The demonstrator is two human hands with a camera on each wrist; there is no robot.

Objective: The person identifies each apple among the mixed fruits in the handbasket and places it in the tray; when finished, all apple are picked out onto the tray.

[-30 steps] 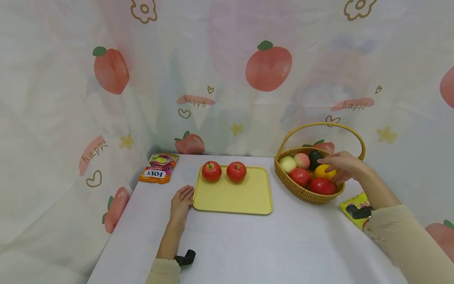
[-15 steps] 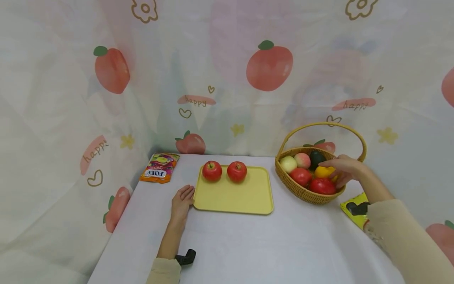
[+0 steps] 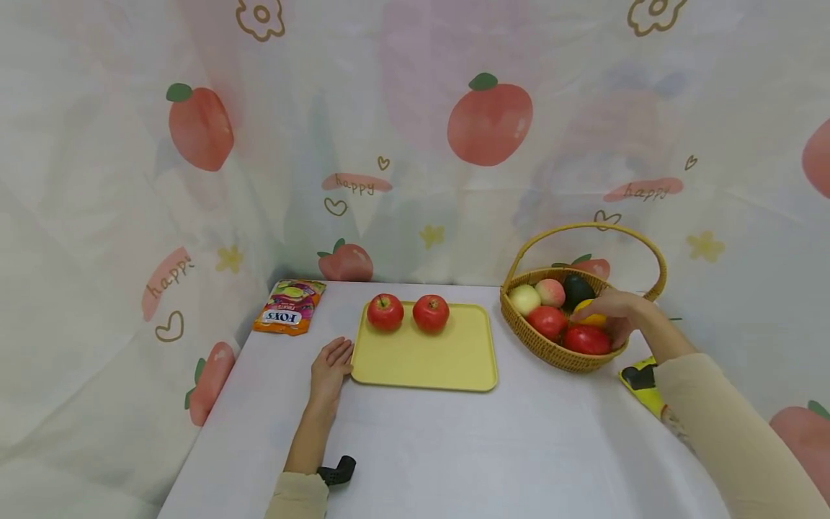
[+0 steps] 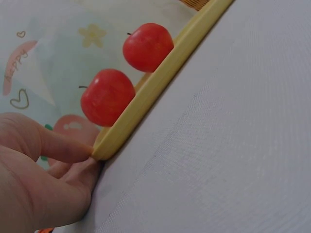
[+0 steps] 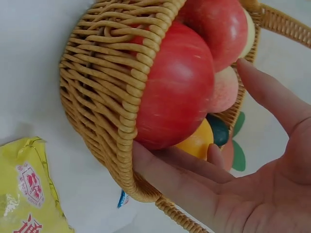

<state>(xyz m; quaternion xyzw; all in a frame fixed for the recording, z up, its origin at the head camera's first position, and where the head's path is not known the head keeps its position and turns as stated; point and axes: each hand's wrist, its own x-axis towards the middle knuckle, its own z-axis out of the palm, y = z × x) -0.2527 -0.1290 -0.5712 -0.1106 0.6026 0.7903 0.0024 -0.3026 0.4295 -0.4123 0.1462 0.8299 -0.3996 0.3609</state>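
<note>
While the head view hides its fingertips, the right wrist view shows the right hand [image 5: 257, 194] spread beside the nearer red fruit [image 5: 177, 87] in the basket [image 5: 97, 82]. The left hand [image 3: 329, 369], fingers extended, touches the yellow tray [image 3: 424, 364].

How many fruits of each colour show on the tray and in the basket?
Red fruits, including the tray's two apples: 4
Pink peach: 1
Dark green fruit: 1
Orange-yellow fruit: 1
Pale yellow fruit: 1
Total visible: 8
</note>
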